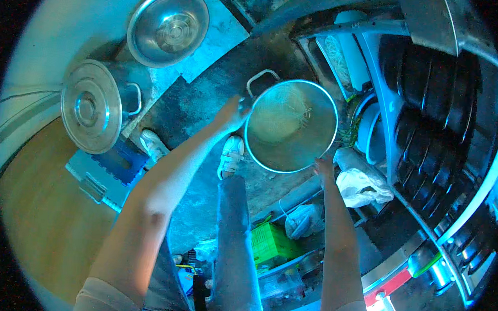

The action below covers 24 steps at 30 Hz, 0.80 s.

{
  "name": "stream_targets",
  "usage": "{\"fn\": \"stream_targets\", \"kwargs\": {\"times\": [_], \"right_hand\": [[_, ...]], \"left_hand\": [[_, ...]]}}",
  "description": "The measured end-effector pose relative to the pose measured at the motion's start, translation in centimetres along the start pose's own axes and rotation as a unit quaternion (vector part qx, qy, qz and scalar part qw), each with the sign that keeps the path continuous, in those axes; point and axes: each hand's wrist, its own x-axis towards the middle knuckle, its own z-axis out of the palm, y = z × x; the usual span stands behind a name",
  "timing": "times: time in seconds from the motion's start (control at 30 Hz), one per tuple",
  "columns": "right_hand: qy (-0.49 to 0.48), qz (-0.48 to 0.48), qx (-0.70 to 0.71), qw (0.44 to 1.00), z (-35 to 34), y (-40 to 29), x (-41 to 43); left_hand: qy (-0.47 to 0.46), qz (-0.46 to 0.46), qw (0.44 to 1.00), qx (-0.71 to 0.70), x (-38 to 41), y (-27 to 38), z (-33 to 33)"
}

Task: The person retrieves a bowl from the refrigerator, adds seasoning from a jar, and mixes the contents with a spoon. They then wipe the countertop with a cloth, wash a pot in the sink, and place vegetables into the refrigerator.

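A large metal stockpot (292, 126) without a lid, its mouth facing the camera, is between my two hands. Its inside looks yellowish, with some thin strands or marks near the middle; I cannot tell what they are. My left hand (234, 114) is at the rim's left side, just below a looped metal handle (262, 78). At the lower right of the rim is my right hand (325, 166), its fingers closed at the pot's edge, where the grip is partly hidden.
A lidded metal stockpot (92, 107) and a wide metal basin (168, 28) stand to the left. Below them is a blue folding crate (100, 181). To the right are blue buckets (370, 132), a white plastic bag (359, 188) and a rack (387, 103). A green box (272, 243) lies near my legs.
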Motion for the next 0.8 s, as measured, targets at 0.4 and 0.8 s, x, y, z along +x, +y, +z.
{"fn": "stream_targets", "kwargs": {"times": [0.4,0.8], "right_hand": [[-0.155,-0.008,0.400,0.903,6.5,3.8,1.9],[-0.185,-0.063,0.461,0.866,-16.6,-20.7,-23.3]], "left_hand": [[-0.053,-0.056,0.991,0.112,3.8,-1.0,3.5],[0.093,-0.205,0.974,-0.041,-16.8,5.6,-21.5]]}}
